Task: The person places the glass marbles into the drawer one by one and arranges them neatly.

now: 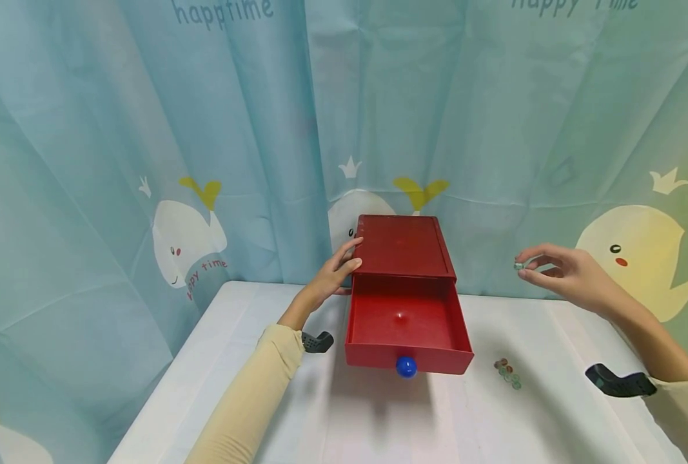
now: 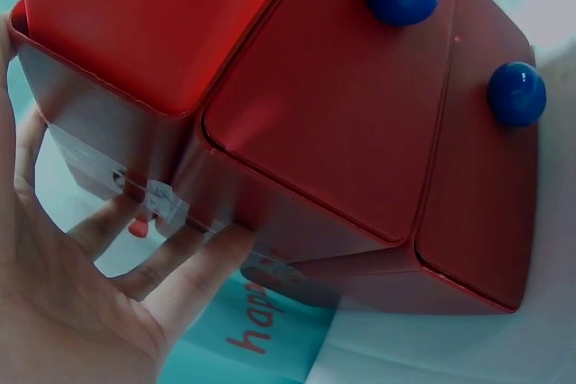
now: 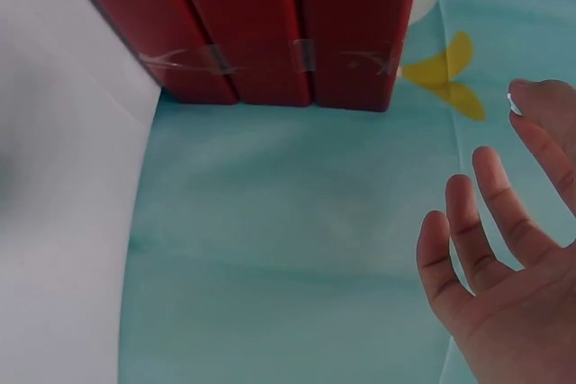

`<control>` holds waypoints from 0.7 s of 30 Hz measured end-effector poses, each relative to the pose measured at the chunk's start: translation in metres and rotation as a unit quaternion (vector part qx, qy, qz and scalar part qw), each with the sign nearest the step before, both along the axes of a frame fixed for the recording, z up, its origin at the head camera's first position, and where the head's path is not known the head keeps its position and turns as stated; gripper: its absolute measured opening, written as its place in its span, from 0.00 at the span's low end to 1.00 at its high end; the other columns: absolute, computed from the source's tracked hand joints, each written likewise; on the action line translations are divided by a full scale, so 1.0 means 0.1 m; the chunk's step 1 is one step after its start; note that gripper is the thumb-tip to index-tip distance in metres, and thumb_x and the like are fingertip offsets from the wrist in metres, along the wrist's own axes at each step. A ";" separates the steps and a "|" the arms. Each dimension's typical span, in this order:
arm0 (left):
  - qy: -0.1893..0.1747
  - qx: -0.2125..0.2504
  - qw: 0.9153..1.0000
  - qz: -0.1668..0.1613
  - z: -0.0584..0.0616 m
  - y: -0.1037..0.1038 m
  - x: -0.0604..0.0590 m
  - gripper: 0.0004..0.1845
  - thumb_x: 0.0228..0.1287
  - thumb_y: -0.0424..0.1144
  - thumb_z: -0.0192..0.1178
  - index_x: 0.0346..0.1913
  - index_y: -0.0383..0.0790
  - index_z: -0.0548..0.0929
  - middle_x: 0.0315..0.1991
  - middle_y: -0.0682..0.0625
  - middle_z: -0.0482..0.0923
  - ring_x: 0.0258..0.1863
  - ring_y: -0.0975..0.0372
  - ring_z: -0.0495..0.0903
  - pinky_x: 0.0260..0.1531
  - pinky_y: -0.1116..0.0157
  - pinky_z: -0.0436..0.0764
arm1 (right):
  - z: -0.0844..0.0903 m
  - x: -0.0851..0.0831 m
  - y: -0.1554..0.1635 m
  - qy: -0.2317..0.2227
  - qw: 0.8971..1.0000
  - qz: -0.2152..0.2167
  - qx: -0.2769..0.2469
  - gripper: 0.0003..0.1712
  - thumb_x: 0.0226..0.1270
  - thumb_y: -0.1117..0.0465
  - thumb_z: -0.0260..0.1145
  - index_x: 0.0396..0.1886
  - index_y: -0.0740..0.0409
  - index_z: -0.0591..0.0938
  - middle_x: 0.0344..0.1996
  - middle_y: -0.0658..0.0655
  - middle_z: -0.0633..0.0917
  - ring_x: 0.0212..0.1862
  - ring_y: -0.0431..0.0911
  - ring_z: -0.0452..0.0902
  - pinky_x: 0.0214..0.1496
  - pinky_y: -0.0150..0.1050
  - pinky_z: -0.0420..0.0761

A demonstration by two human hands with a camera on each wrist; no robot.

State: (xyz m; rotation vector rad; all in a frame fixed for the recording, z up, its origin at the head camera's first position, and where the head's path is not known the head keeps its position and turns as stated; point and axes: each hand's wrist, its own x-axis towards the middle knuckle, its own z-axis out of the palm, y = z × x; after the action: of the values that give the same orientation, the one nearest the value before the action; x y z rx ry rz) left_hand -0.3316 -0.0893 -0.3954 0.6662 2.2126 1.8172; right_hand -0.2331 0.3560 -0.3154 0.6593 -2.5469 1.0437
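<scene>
At frame centre, the left hand rests flat-fingered against the red cabinet, whose top drawer stands open. At right, the right hand pinches a marble; more marbles lie below on the table.

The head view looks forward and down over the white surface toward the curtain, taking in the whole red drawer box. The left wrist view sits close against the box's side. The right wrist view sees it from farther off.
</scene>
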 end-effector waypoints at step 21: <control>-0.004 0.005 1.000 -0.001 -0.01 0.00 -0.01 0.33 0.75 0.55 0.52 0.79 0.70 0.58 0.78 0.46 0.57 0.73 0.49 0.65 0.56 0.39 0.79 | 0.19 -0.06 -0.21 0.008 1.000 0.012 0.020 0.12 0.65 0.68 0.74 0.46 0.53 0.87 0.42 0.43 0.86 0.41 0.35 0.82 0.39 0.24 0.80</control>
State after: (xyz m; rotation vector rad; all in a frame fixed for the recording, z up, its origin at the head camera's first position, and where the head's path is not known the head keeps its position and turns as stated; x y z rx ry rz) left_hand -0.3326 -0.0889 -0.3968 0.6619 2.1992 1.8292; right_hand -0.2395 0.3353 -0.2963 0.7081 -2.5584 0.9927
